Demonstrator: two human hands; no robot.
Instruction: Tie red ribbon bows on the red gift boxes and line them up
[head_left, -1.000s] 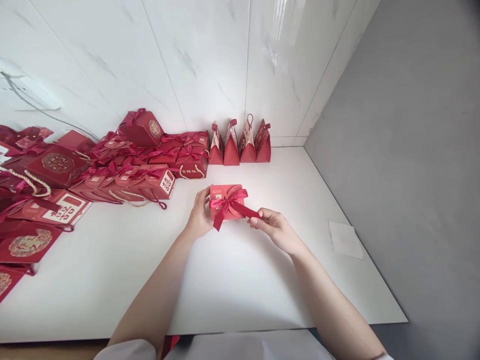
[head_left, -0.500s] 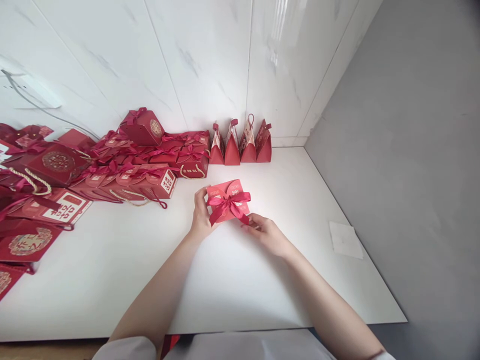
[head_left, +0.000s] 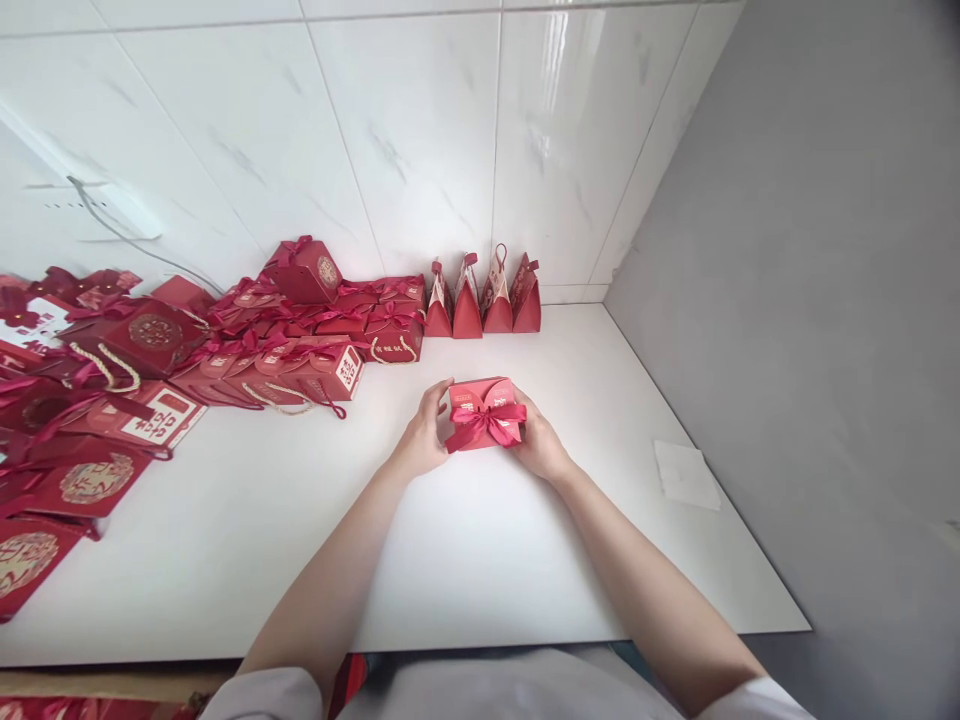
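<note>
A small red gift box (head_left: 484,388) with a satin ribbon tied in a bow sits between my hands above the white table (head_left: 480,560). My left hand (head_left: 426,436) is at the box's left side, its fingers curved along the edge. Around the right side wraps my right hand (head_left: 541,442), its fingertips partly hidden behind the box and ribbon. The bow (head_left: 486,424) lies across the front with its loops spread to both sides.
Many red gift boxes (head_left: 322,368) with ribbons and cord handles crowd the left and back. Several pointed red boxes (head_left: 467,318) stand in a row by the tiled wall (head_left: 420,130). A white paper square (head_left: 686,474) lies near the right edge, beside a grey wall (head_left: 840,330).
The gift box has shifted a little to the right and turned straighter. My right hand has moved from the ribbon's lower tail to the box's right side. The camera view has tilted slightly.
</note>
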